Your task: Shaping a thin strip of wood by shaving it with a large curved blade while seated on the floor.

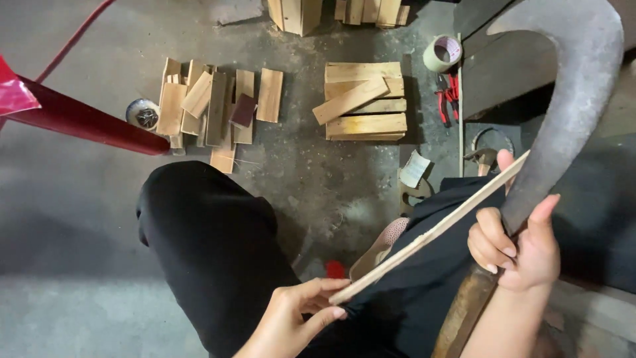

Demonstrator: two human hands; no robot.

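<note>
Wooden strip (430, 232), long and thin, runs across the person's lap from low on the left up to the right. The left hand (298, 318) grips its low end, with the fingers above the strip and the thumb below it. The right hand (520, 248) is curled around the strip near its high end. That hand also presses against a big curved metal blade (563, 126), with the thumb sticking up along the flat side of the blade. The strip touches the blade's edge just by the right hand. The blade bends up and over like a hook, and its brown wooden handle (467, 308) points down beside the right arm.

The person sits with knees in black trousers (212, 245). The floor (298, 172) is grey and dusty. On it, ahead of the knees, lie a loose pile of short wooden boards (212, 106) and a neater stack of wider planks (364, 99). A roll of tape (442, 53) and red-handled pliers (447, 99) lie next to that stack. A small round tin (142, 114) sits left of the loose pile. A red bar (86, 122) crosses the left side of the view. A hammer (483, 159) rests close to the high end of the strip.
</note>
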